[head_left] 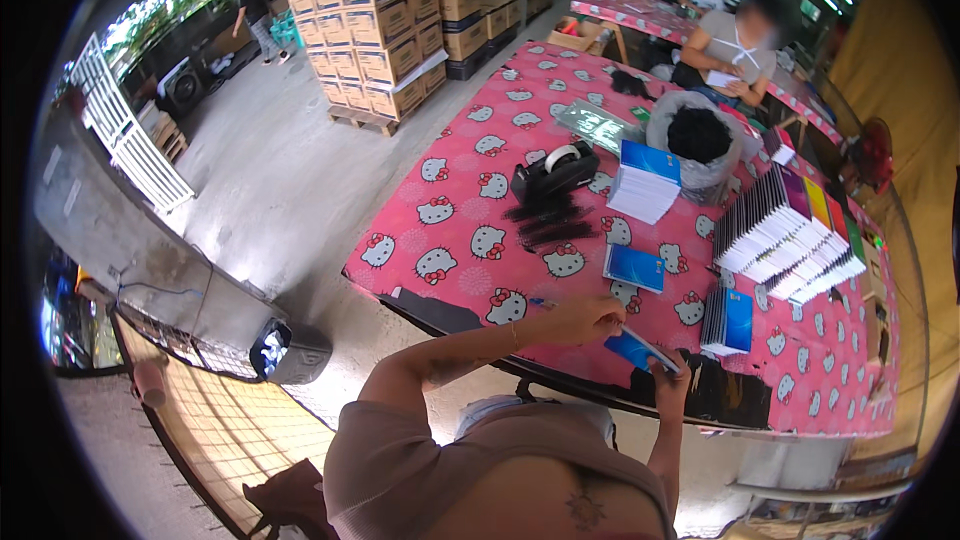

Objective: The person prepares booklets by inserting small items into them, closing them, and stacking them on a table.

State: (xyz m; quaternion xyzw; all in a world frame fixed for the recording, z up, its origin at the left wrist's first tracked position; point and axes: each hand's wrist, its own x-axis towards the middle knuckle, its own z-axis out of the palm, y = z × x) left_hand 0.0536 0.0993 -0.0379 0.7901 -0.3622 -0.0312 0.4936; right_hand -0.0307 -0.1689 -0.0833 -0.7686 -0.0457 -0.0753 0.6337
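My right hand (670,370) is gripping a blue booklet (630,350) at its near right end, fingers closed around the edge. My left hand (597,320) is hovering at the booklet's upper left end with fingers bunched and curled (can't tell whether they're pinching anything; too small). The booklet is tilting between both hands, over the near edge of the table, just in front of my body.

The table is wearing a pink cloth (455,285) with cartoon cat faces. A pen-like item (542,302) is lying just beyond my left wrist. A low blue stack (634,268) is sitting just past my hands, and a row of blue-covered booklets (727,322) is standing to the right. Farther out, a taller stack (645,185) is showing white page edges, near a big multicolored stack (785,235). Loose black strands (550,227) are lying beside a black tape dispenser (556,172). A translucent bag (708,182) is holding more black material (698,133). Across the table, a co-worker (735,52) is handling something white (724,79).
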